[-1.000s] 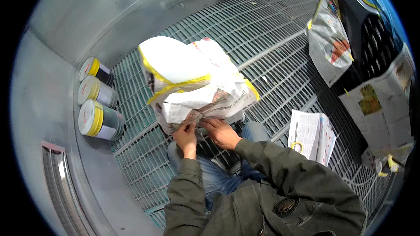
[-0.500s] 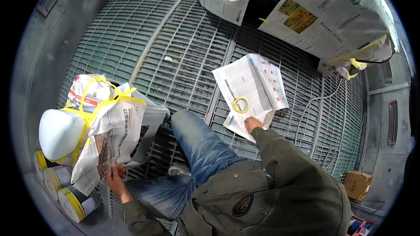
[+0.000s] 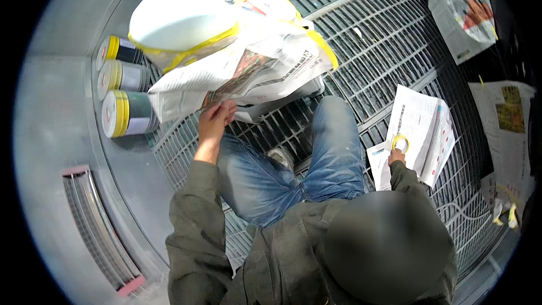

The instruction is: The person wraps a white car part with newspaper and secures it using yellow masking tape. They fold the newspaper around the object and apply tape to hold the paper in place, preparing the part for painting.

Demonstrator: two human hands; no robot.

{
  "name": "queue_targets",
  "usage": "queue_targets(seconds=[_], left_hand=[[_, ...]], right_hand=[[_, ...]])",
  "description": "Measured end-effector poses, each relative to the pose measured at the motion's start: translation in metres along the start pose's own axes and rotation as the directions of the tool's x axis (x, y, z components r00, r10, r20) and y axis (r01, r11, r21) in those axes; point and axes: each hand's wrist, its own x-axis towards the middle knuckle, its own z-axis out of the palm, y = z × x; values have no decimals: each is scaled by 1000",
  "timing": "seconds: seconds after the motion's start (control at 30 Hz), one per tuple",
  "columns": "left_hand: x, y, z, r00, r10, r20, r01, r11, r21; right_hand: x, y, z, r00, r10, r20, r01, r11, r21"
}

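Observation:
My left hand (image 3: 217, 118) pinches the lower edge of a newspaper sheet (image 3: 271, 70), which hangs from a white rounded part (image 3: 175, 20). Yellow masking tape (image 3: 324, 49) runs along the sheet's upper edge and around the white part. Out to the right, my right hand (image 3: 397, 157) is closed on the near rim of a roll of yellow tape (image 3: 400, 143); its fingertips are partly hidden. Beneath that roll, loose newspaper (image 3: 415, 118) lies on the floor grating.
Three cans with yellow rims (image 3: 131, 114) stand by the left wall. A metal floor grating (image 3: 389, 39) lies under everything. Newspaper-covered parts (image 3: 460, 14) stand at the far right, near a hose (image 3: 468, 214). A slotted vent (image 3: 104, 231) is at lower left.
The view has swung left, so everything sits further right. My right hand has gone from the paper beside the tape roll onto the roll. My left hand still holds the sheet's edge, now raised.

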Motion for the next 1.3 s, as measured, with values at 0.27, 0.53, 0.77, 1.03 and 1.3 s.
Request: queue_targets(seconds=[0.27, 0.53, 0.77, 1.03, 1.3], left_hand=[[5, -30, 41, 984, 38, -175, -100, 927, -361], [-12, -50, 60, 962, 179, -206, -271, 719, -640], [-16, -50, 55, 963, 246, -108, -227, 529, -818], [-9, -63, 53, 951, 253, -179, -300, 604, -739], [-1, -68, 55, 900, 345, -268, -435, 763, -478]], right_hand=[[4, -55, -98, 837, -89, -539, 519, 442, 732], [-220, -303, -251, 210, -878, -430, 796, -102, 597], [-263, -395, -282, -77, -954, -290, 982, -122, 143], [-269, -413, -278, 7, -973, -231, 993, -21, 119], [-250, -409, -270, 87, -952, -292, 917, 191, -350]])
